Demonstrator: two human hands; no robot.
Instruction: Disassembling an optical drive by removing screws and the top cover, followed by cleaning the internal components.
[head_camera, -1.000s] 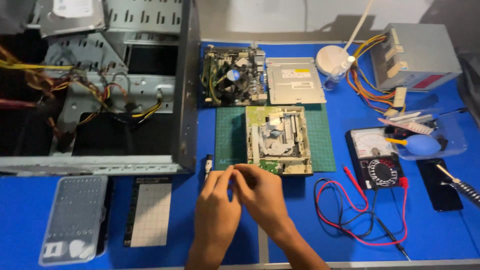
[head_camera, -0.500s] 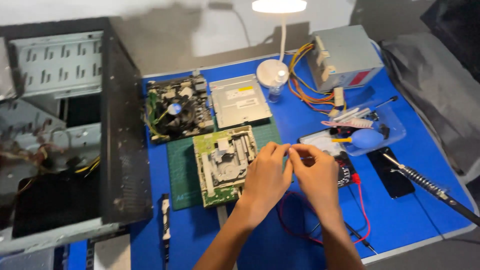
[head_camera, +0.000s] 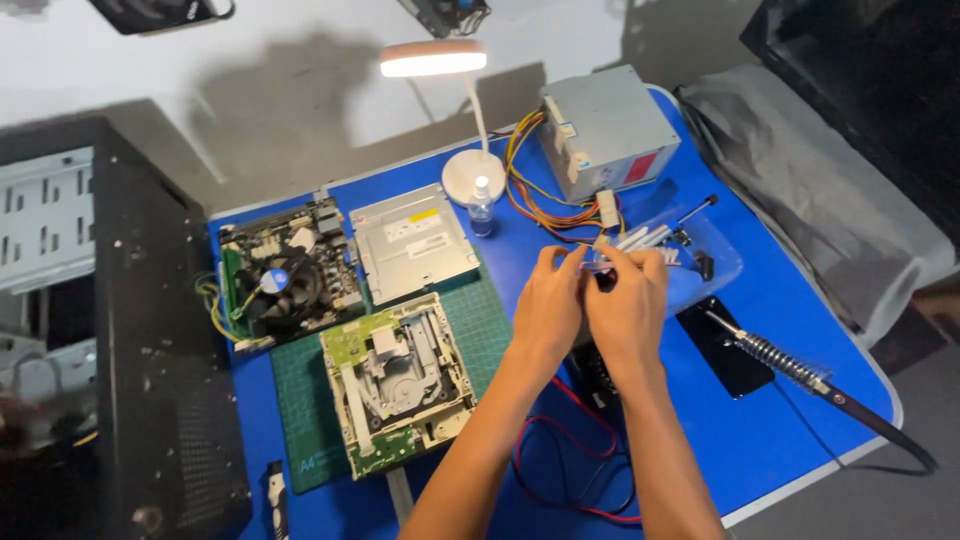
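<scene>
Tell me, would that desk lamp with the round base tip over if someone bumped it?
Possibly. The lamp carries its wide lit head high on a thin neck, so a push up there might rock it. Its flat round base sits low on the blue table, which probably steadies it.

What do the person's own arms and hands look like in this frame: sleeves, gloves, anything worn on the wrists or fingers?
Both forearms come up from the bottom edge and are bare as far as the head view shows; no sleeve or cuff is in view. The left hand and right hand wear no gloves. No watch, wristband or ring shows on the visible sides. Fingernails are too small to describe.
</scene>
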